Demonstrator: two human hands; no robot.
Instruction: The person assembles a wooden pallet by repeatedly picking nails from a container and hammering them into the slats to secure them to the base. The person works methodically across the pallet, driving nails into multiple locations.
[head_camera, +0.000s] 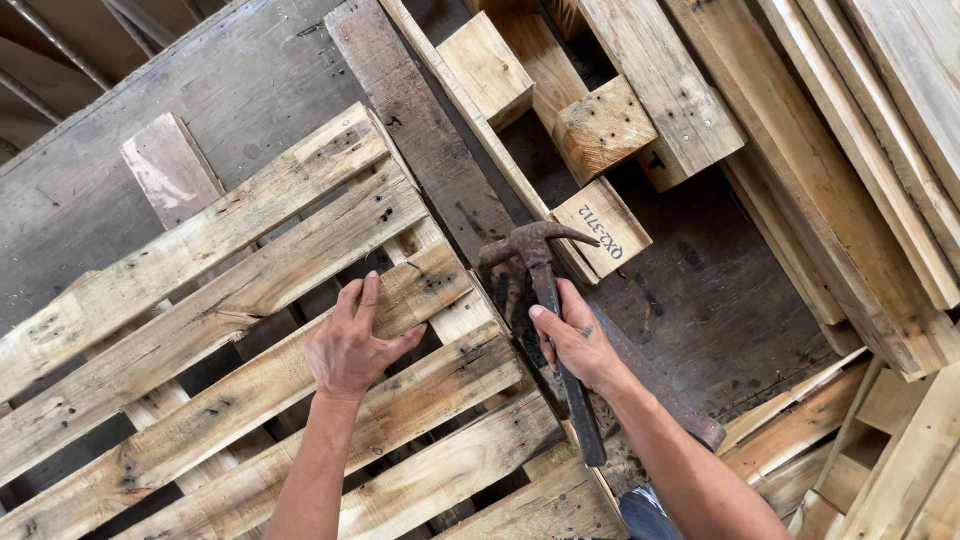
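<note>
The right hand (580, 345) has its fingers curled round the dark handle of a claw hammer (548, 300), thumb laid along the shaft just under the head. The hammer is rusty metal, its curved claw pointing toward the upper right and its handle running down past the wrist toward the near edge of the pallet (200, 330). The head sits over the pallet's right-hand edge, just beside a pale wooden block (603, 228) with printing on its face.

The left hand (350, 340) lies flat and released, palm down, fingers together and stretched along one slat of the pallet, thumb spread out to the side. It grasps nothing; it only presses on the wood near the middle of the pallet.

The pallet is made of rough, weathered boards, pale with dark knots, nail holes and stains, laid slantwise with dark gaps between them. A grey, older plank (420, 120) runs along its far right edge. Beyond that plank, at the upper right, a second frame (600, 110) of cleaner, yellowish timber with square blocks lies on a dark board (710, 290). Long pale planks (880, 150) are stacked against the right side, and more offcuts (860, 440) crowd the lower right corner, close to the right forearm.
</note>
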